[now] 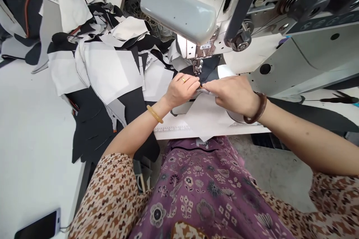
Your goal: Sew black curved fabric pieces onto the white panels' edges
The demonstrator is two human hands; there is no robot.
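Just in front of the sewing machine's presser foot (198,66), both hands are on a dark fabric piece (209,68) with a white backing (204,114). My left hand (183,89), wearing a ring, has its fingers bent together on the fabric edge left of the foot. To its right, my right hand (234,92) pinches the same edge between thumb and forefinger. A thin orange strip (201,86) shows between the fingertips. The fabric reaches back under the foot, and its white part hangs over the table's front edge. My fingers partly hide the gripped edge.
Left of the machine lies a heap of black and white fabric pieces (112,67). A lamp head (178,9) hangs low above the needle area. Dark thread snips (340,98) lie at the right, and a phone (39,226) rests on the white left table (30,138).
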